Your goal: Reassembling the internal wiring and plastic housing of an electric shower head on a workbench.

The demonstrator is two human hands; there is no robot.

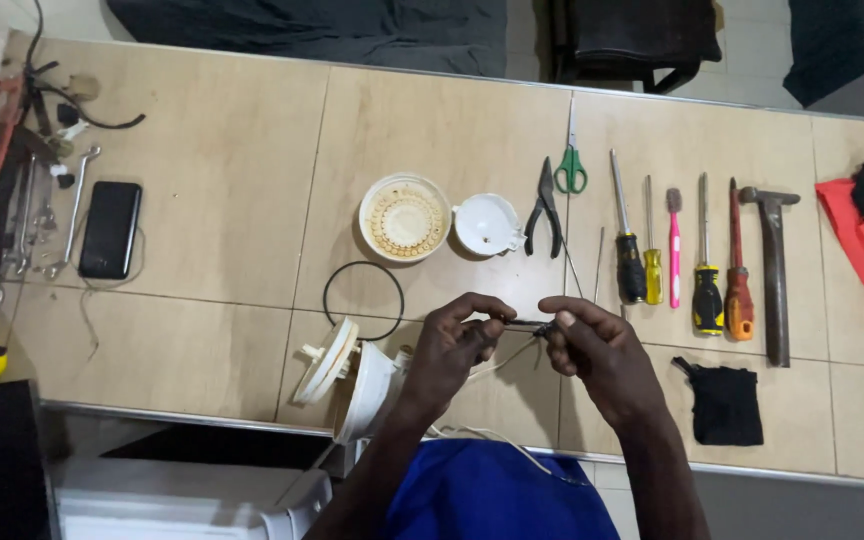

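Between my two hands there's a thin dark wire end: left hand (457,335) and right hand (582,335) both have a narrow pinching grip on it (524,325), just above the surface (222,170). White housing pieces (347,375) already lie apart by my left wrist, the black ring (363,300) is off, and two round white parts (404,217) sit further out. I'd say disassembly's done, wiring isn't. Pliers (544,212) and screwdrivers (630,262) lie untouched.

On the tan tiled worktop (222,160): black smartphone (110,229), round white ribbed disc (404,217), white plastic funnel-shaped cap (488,224), black pliers (545,210), green-handled scissors (571,160), steel claw hammer (773,270), black rubber ring (363,300), folded black cloth (725,403). Far-left clutter appears to be spanners.
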